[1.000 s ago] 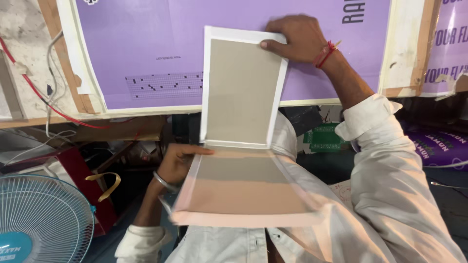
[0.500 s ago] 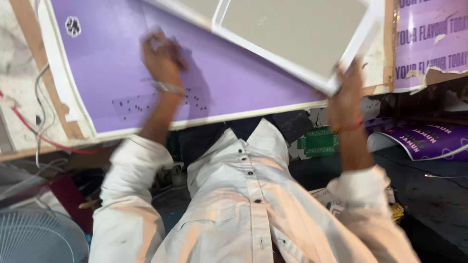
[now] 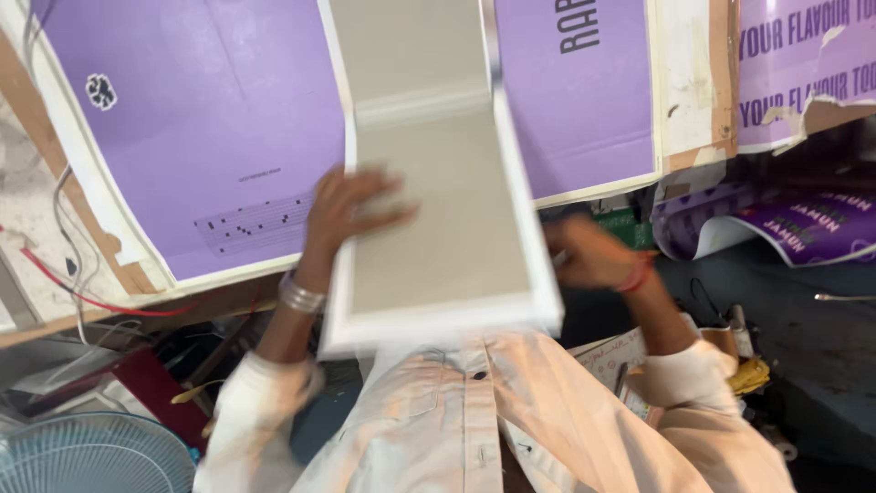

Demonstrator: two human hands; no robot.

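Step in hand: a hinged grey board cover with white wrapped edges (image 3: 438, 210) is being handled over the near edge of the counter (image 3: 55, 319); judged from the pose, it is being folded or pressed flat along its spine.
Board cover: two grey panels are seen joined by a pale strip across the middle; the upper panel lies over the purple printed sheet (image 3: 201, 137), while the lower panel juts past the counter's near edge toward the person's pale shirt (image 3: 474, 429).
Left hand (image 3: 351, 205): laid spread and fairly wide on the left part of the lower panel, fingers on the grey face; a metal bangle (image 3: 301, 297) is worn at the wrist. The hand is blurred.
Right hand (image 3: 584, 256): held at the lower panel's right edge, a red thread at the wrist; blur hides the fingers, so whether the edge is gripped cannot be told.
Surroundings: a second purple sheet (image 3: 584, 91) is spread toward the counter's right; a red wire (image 3: 82, 297) runs along its left edge; a blue fan (image 3: 91, 456) stands below.
Next move, as judged: both panels need to be kept square while even pressure is kept on the fold.
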